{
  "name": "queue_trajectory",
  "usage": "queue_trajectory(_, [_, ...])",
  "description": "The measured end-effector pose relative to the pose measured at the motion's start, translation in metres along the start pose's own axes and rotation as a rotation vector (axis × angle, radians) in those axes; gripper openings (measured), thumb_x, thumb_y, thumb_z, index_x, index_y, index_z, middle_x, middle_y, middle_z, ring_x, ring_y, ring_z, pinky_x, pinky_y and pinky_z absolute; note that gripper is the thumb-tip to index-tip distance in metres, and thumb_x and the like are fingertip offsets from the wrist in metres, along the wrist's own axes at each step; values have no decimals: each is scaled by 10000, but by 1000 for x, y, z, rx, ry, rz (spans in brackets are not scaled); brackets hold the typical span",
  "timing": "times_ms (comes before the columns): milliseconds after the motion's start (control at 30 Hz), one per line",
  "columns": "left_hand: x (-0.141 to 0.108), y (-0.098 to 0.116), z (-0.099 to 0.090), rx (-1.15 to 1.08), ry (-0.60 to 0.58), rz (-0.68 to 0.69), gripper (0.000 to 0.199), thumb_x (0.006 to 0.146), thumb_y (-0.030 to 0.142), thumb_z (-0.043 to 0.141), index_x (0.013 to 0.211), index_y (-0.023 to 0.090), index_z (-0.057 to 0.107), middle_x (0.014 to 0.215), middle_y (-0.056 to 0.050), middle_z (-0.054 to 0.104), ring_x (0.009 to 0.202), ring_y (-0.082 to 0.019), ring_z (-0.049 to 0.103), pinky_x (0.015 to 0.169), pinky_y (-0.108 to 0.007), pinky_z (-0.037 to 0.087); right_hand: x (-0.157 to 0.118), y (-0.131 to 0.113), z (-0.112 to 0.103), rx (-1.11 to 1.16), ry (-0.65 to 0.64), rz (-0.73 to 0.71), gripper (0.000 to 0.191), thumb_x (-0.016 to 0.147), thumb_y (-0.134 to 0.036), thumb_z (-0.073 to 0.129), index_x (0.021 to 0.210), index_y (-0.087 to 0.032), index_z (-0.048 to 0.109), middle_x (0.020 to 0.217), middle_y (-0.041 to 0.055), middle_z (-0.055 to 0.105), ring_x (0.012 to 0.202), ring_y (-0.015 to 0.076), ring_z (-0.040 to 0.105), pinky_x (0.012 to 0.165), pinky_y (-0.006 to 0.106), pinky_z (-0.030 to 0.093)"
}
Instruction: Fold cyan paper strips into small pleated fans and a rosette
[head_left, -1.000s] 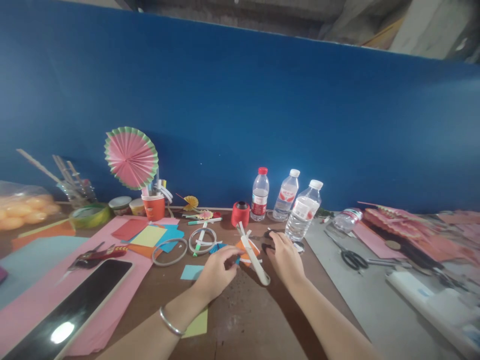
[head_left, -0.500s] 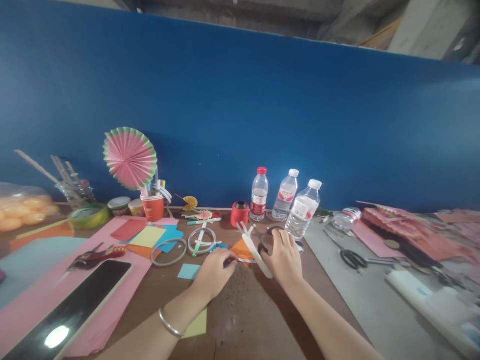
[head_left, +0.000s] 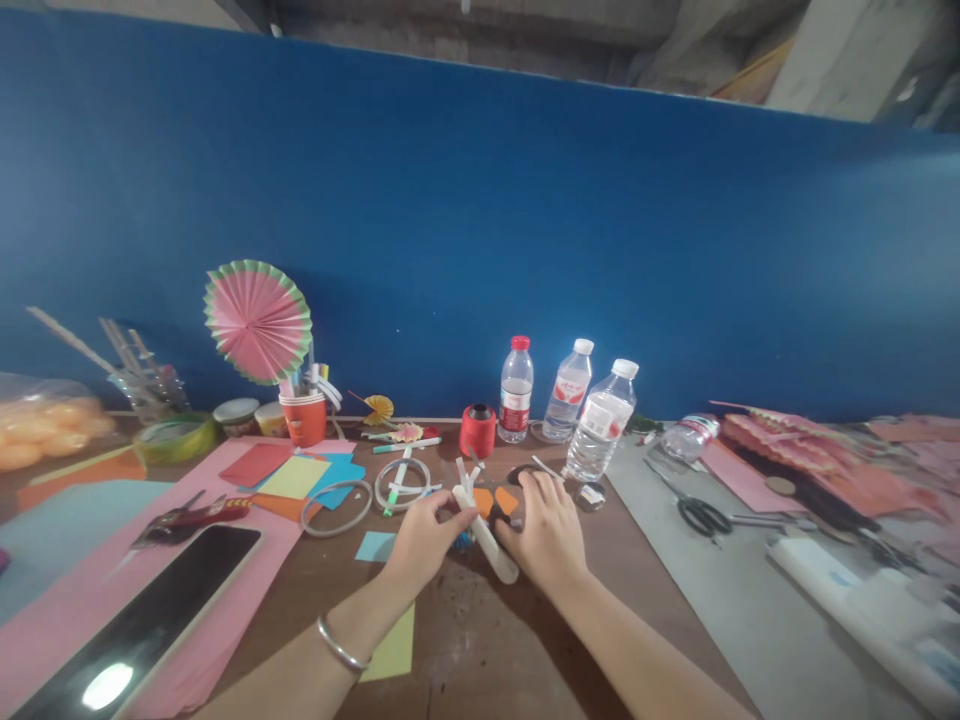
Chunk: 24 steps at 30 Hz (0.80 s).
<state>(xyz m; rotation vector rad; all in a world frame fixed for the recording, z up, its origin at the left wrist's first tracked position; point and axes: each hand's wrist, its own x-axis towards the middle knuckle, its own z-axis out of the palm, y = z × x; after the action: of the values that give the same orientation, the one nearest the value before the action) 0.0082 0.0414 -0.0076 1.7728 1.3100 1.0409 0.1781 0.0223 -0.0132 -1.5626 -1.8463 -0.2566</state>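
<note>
My left hand (head_left: 429,535) pinches a white paddle-shaped stick (head_left: 491,545) near its upper end, between thumb and fingers. The stick slants down to the right between my hands, and narrow white strips (head_left: 468,474) fan out at its top. My right hand (head_left: 546,525) is curled on the black-handled scissors (head_left: 523,474); one dark loop shows by the fingertips, and the blades are hard to make out. Orange paper (head_left: 507,499) lies between the hands, partly covered. A bit of blue (head_left: 463,540) shows beside my left fingertips.
Behind the hands stand a red round container (head_left: 478,432) and several water bottles (head_left: 515,395). To the left are coloured paper squares (head_left: 296,477), grey rings (head_left: 337,508), a phone (head_left: 142,620) and a cup (head_left: 305,420) with a pleated fan. Other scissors (head_left: 703,517) lie right.
My left hand has taken hold of the white stick, which has shifted left and down. My right hand has moved slightly left and down, off the stick.
</note>
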Motion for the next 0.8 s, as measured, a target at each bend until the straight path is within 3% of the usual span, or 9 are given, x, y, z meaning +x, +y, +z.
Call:
queue_trajectory(233, [-2, 5, 0, -68, -35, -20, 250, 713, 379, 538, 724, 146, 629, 690, -21, 649, 647, -185, 563, 586, -258, 388, 5, 17, 6, 84, 8, 153, 410, 696, -347, 524, 1060, -163, 483, 983, 79, 530, 947, 248, 467, 792, 350, 371])
queue_trajectory(400, [-4, 4, 0, 190, -16, 63, 281, 738, 434, 507, 681, 175, 601, 666, -17, 618, 659, -198, 553, 604, -283, 377, 6, 31, 14, 135, 26, 250, 434, 706, -369, 520, 1085, -163, 471, 945, 73, 519, 902, 236, 496, 777, 351, 390])
queue_trajectory(567, [-6, 6, 1, 451, -32, 247, 257, 808, 363, 428, 707, 204, 603, 782, -37, 609, 833, -223, 527, 743, -344, 359, 4, 26, 15, 214, 12, 179, 402, 738, -338, 504, 1093, -156, 451, 950, 73, 527, 876, 218, 503, 776, 352, 399])
queue_trajectory(667, [-8, 10, -1, 373, -33, 284, 225, 820, 327, 414, 756, 213, 596, 823, -32, 598, 861, -209, 520, 781, -349, 362, 5, 22, 10, 184, 51, 93, 412, 709, -326, 536, 1073, -147, 462, 972, 87, 528, 925, 242, 472, 804, 374, 380])
queue_trajectory(800, [-6, 8, -3, 138, 104, 227, 209, 803, 338, 442, 842, 190, 585, 899, -54, 597, 893, -201, 524, 798, -322, 388, 5, 16, 2, 111, 98, -33, 435, 686, -331, 557, 1064, -134, 473, 1004, 102, 517, 966, 267, 429, 832, 400, 342])
